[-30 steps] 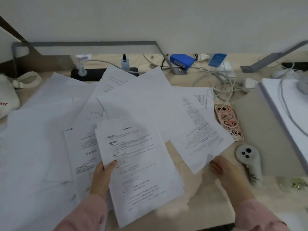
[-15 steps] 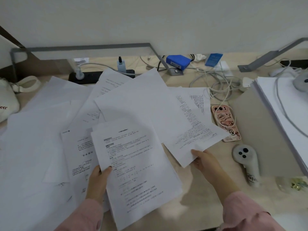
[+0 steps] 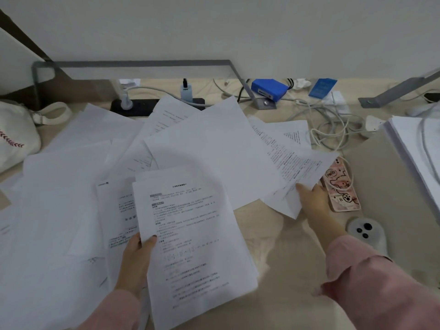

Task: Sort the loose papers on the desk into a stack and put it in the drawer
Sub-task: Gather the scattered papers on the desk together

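Right hand (image 3: 312, 198) has moved up to the printed sheet (image 3: 292, 163) beside the phone (image 3: 340, 186) and now pinches its near corner. Left hand (image 3: 138, 258) grips the started stack (image 3: 195, 246), thumb on top. Loose papers (image 3: 59, 186) mostly unsorted on the desk (image 3: 285, 246); drawer not in view.

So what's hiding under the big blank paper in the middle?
Printed sheets poke out from under the big blank paper at its far and right edges. Whatever lies beneath its middle is covered.
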Demonstrator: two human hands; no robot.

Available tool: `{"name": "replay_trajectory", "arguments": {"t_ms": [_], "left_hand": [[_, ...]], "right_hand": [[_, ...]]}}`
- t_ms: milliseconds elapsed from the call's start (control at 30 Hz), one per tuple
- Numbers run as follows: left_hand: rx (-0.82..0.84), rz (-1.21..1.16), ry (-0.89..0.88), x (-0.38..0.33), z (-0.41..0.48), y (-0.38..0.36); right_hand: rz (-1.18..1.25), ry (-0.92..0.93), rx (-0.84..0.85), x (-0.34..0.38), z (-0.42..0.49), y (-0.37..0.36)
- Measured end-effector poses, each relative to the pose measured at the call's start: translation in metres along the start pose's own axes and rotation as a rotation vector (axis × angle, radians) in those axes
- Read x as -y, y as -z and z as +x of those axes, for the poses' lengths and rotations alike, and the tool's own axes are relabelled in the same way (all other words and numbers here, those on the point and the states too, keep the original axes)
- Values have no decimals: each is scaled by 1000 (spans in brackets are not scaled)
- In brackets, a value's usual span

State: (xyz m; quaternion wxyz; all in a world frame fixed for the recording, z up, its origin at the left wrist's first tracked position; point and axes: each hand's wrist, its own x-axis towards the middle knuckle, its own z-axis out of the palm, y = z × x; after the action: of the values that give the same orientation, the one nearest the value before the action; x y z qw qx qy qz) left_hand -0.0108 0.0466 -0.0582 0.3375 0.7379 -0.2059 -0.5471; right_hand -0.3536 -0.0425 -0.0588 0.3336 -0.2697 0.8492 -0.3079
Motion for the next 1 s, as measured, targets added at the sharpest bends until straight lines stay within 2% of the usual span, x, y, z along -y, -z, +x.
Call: {"name": "replay_trajectory", "arguments": {"t_ms": [200,367,467,567,700,867,1000], "left_hand": [[1,5,3,-1,9,0],[8,28,35,2,14,1],[9,30,42,3,16,2],[3,47,51,3,19,3],[12,53,59,3,19,4],[18,69,77,0,17,5],[38,89,112,-7,19,5]], "right_hand": [[240,-61,-16,16,16,1],[268,-74,16,22,29,-2],[370,-144,-35,22,32,-5],[419,-129,-33,19,25,-9],[305,60,16,35,5,-9],[115,475,-81,81,-33,15],[145,743,-114,127,-68,43]]}}
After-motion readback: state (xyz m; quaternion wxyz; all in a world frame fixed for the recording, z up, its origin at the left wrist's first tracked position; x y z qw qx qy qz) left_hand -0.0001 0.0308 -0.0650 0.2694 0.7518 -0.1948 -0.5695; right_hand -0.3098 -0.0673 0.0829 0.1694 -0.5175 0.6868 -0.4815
